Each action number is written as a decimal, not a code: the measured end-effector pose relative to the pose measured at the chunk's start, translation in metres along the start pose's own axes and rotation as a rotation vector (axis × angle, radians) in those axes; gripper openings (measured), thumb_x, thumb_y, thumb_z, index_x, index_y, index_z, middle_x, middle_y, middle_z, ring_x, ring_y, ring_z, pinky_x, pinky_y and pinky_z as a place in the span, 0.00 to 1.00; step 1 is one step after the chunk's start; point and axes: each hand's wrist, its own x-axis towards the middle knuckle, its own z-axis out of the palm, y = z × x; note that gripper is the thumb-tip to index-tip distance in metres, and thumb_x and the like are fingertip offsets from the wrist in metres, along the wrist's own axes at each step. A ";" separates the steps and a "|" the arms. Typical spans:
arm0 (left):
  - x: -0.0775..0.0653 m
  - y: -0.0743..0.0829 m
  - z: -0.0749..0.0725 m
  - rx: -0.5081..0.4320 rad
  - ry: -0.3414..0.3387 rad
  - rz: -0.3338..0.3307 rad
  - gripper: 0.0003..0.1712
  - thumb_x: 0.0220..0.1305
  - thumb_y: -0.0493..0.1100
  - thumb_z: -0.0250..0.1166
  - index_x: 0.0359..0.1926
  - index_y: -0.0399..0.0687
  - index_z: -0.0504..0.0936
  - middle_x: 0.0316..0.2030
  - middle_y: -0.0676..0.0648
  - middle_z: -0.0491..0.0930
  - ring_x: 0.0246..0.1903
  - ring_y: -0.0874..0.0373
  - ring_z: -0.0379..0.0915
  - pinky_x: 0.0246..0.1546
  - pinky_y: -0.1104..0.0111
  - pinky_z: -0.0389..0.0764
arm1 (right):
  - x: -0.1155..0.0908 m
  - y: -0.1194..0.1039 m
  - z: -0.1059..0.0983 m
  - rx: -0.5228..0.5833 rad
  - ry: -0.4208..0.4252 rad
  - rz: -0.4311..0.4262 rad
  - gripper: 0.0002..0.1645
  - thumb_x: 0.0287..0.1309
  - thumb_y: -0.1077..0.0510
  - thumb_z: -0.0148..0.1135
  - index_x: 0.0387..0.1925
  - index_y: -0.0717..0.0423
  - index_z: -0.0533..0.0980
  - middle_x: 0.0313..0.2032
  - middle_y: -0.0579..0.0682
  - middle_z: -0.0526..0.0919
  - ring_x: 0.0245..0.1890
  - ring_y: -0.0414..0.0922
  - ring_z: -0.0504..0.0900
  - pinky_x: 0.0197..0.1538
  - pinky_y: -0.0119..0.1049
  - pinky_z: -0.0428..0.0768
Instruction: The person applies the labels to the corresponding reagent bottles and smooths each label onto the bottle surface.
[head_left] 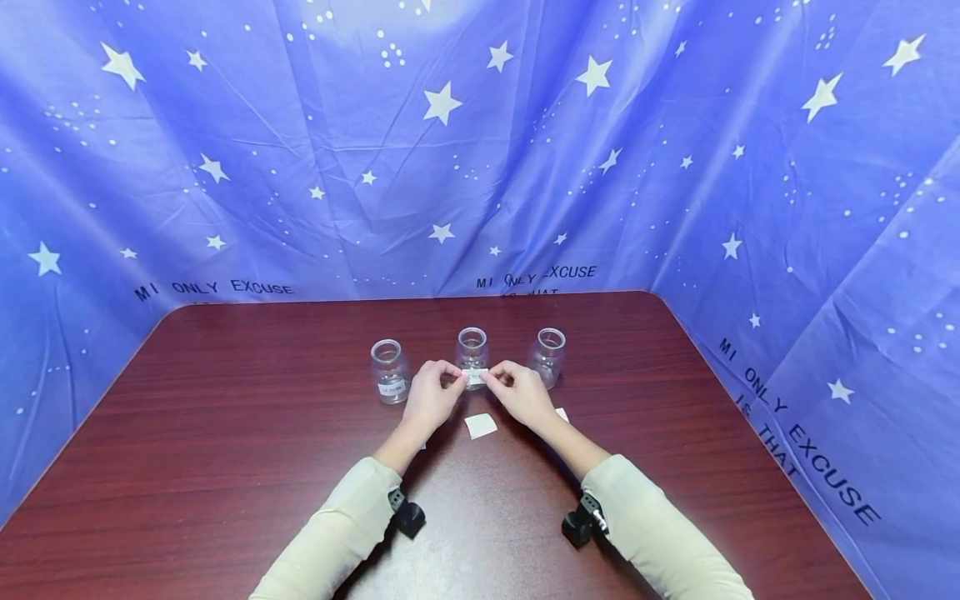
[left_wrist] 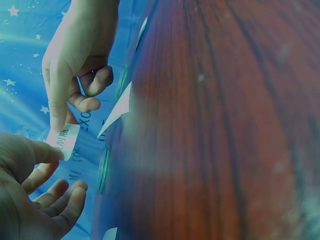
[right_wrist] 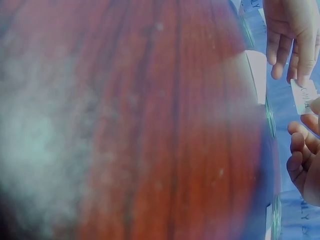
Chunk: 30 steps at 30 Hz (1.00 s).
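A: How much room is there around the hands?
B: Little sideways. The left hand [head_left: 435, 393] is just beside the left jar [head_left: 388, 369], and in the head view the right hand [head_left: 521, 393] partly overlaps the right jar [head_left: 552, 354]. Outside those jars, and between the sleeves [head_left: 330, 529], the table [head_left: 225, 400] shows bare wood. A strip of it runs behind the jars to the far edge, by the curtain [head_left: 442, 167].
A: Where's the label?
B: The label [head_left: 474, 377] is in front of the middle jar [head_left: 472, 343]. Each hand pinches one end between thumb and finger. I can't tell whether it touches the glass.
A: What do the wrist views add?
B: Each hand's spare fingers, loosely bent, and how the paper [head_left: 481, 426] on the near side of the middle jar curls up from the wood. Only the head view shows all three jars standing upright in a row.
A: And the label's look?
B: Small, white, rectangular, with dark characters that the fingertips partly cover. The left jar bears a similar white strip [head_left: 392, 389], stuck low on its front.
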 end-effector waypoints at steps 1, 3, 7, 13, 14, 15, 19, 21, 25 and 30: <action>0.000 0.000 0.000 0.004 0.001 0.002 0.07 0.57 0.44 0.65 0.32 0.44 0.81 0.35 0.45 0.77 0.31 0.55 0.74 0.36 0.67 0.75 | 0.000 0.000 0.000 -0.003 0.002 0.002 0.09 0.56 0.53 0.64 0.27 0.54 0.80 0.17 0.44 0.75 0.19 0.34 0.68 0.25 0.25 0.67; 0.000 0.000 0.000 0.012 0.003 0.005 0.07 0.57 0.44 0.65 0.32 0.45 0.81 0.36 0.45 0.77 0.32 0.55 0.73 0.36 0.66 0.74 | 0.001 0.000 0.001 -0.006 0.004 0.010 0.09 0.56 0.52 0.64 0.27 0.53 0.80 0.17 0.43 0.75 0.19 0.35 0.68 0.25 0.26 0.67; 0.000 0.000 -0.001 0.015 0.005 0.011 0.07 0.57 0.44 0.65 0.32 0.45 0.81 0.36 0.45 0.78 0.31 0.56 0.73 0.35 0.67 0.74 | 0.001 -0.001 0.001 -0.037 0.015 0.027 0.10 0.55 0.50 0.64 0.27 0.51 0.80 0.17 0.42 0.75 0.19 0.34 0.68 0.25 0.26 0.67; 0.000 -0.001 -0.002 0.016 0.000 0.010 0.07 0.57 0.45 0.65 0.32 0.46 0.81 0.33 0.46 0.78 0.29 0.57 0.71 0.33 0.68 0.73 | 0.002 -0.003 0.002 -0.077 0.045 0.046 0.10 0.54 0.49 0.65 0.28 0.51 0.79 0.18 0.42 0.76 0.20 0.36 0.71 0.27 0.28 0.68; 0.000 -0.001 -0.002 0.016 0.000 0.010 0.07 0.57 0.45 0.65 0.32 0.46 0.81 0.33 0.46 0.78 0.29 0.57 0.71 0.33 0.67 0.73 | 0.002 -0.003 0.002 -0.074 0.050 0.045 0.10 0.54 0.49 0.65 0.30 0.51 0.79 0.18 0.43 0.77 0.21 0.37 0.72 0.27 0.28 0.68; 0.000 -0.002 -0.002 0.015 -0.001 0.008 0.07 0.57 0.45 0.65 0.32 0.46 0.81 0.33 0.46 0.78 0.29 0.57 0.71 0.33 0.67 0.73 | 0.002 -0.004 0.002 -0.068 0.056 0.043 0.11 0.53 0.49 0.66 0.31 0.52 0.78 0.19 0.44 0.77 0.22 0.38 0.73 0.28 0.29 0.68; 0.000 -0.002 -0.003 0.018 -0.001 0.005 0.08 0.57 0.46 0.65 0.32 0.47 0.81 0.33 0.47 0.78 0.29 0.58 0.72 0.33 0.68 0.73 | 0.003 -0.004 0.002 -0.044 0.073 0.044 0.16 0.51 0.51 0.67 0.39 0.55 0.76 0.25 0.48 0.80 0.23 0.42 0.74 0.27 0.29 0.68; 0.000 -0.002 -0.003 0.022 -0.001 0.003 0.08 0.57 0.46 0.65 0.32 0.47 0.81 0.33 0.47 0.78 0.29 0.58 0.72 0.33 0.67 0.74 | 0.003 -0.004 0.002 -0.024 0.070 0.052 0.20 0.51 0.52 0.68 0.43 0.56 0.75 0.29 0.51 0.81 0.21 0.41 0.73 0.26 0.28 0.68; 0.000 -0.002 -0.003 0.028 -0.005 0.002 0.08 0.58 0.47 0.64 0.32 0.48 0.81 0.34 0.47 0.79 0.29 0.58 0.73 0.33 0.67 0.74 | 0.005 -0.004 0.002 0.053 0.023 0.062 0.29 0.52 0.53 0.67 0.54 0.59 0.72 0.41 0.57 0.83 0.17 0.38 0.73 0.22 0.27 0.72; 0.001 -0.002 -0.004 0.029 -0.007 0.002 0.08 0.58 0.47 0.64 0.32 0.48 0.82 0.35 0.47 0.80 0.31 0.57 0.75 0.35 0.65 0.75 | 0.008 -0.002 0.002 0.186 -0.069 0.087 0.32 0.56 0.56 0.64 0.61 0.59 0.68 0.51 0.61 0.80 0.16 0.48 0.80 0.19 0.30 0.76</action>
